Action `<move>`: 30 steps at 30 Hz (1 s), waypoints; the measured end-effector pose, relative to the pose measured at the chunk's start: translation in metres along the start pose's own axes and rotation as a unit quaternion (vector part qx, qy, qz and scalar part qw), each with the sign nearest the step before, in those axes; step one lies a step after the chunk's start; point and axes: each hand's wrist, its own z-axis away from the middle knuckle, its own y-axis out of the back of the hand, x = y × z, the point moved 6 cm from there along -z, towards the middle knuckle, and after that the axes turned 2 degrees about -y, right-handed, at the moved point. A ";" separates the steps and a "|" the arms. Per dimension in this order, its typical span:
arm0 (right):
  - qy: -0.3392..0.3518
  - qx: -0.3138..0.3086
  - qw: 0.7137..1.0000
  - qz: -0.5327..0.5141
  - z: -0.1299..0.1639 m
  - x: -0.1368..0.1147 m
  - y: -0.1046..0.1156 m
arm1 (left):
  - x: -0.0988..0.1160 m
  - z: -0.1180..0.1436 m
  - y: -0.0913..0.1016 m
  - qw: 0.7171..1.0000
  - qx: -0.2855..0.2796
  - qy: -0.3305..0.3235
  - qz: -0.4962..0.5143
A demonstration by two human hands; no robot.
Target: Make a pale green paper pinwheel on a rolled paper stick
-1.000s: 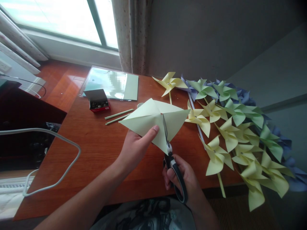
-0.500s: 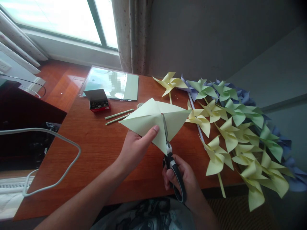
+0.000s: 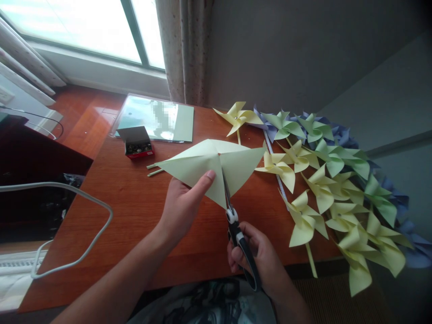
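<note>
My left hand (image 3: 184, 203) pinches a pale green creased paper square (image 3: 197, 168) from below, thumb on top, and holds it above the wooden table (image 3: 135, 207). My right hand (image 3: 258, 256) grips black-handled scissors (image 3: 236, 229). Their blades run up into the sheet from its near corner toward the middle, along a crease. The paper hangs slightly tilted, its left corner over two thin green sticks (image 3: 151, 168).
A heap of yellow, green and blue paper pinwheels (image 3: 324, 180) covers the table's right side. A small open box of pins (image 3: 137, 143) and a glossy sheet (image 3: 158, 119) lie at the back left. A white cable (image 3: 84, 198) loops at the left edge.
The paper and both hands have shifted slightly left and the sheet has turned a little flatter. The scissors sit a bit farther left, blades still in the cut.
</note>
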 end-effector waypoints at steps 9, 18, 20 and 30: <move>-0.019 0.029 0.997 0.075 0.013 -0.003 0.028 | 0.015 -0.005 0.007 0.996 0.062 -0.047 0.042; 0.014 0.134 0.986 0.099 0.016 -0.019 0.064 | 0.011 -0.005 0.008 0.996 0.058 -0.046 0.055; 0.022 0.157 0.981 0.108 0.015 -0.024 0.068 | 0.009 -0.005 0.008 0.996 0.061 -0.042 0.055; 0.110 0.221 0.928 0.278 0.005 -0.038 0.087 | 0.007 -0.006 0.007 0.997 0.058 -0.022 0.055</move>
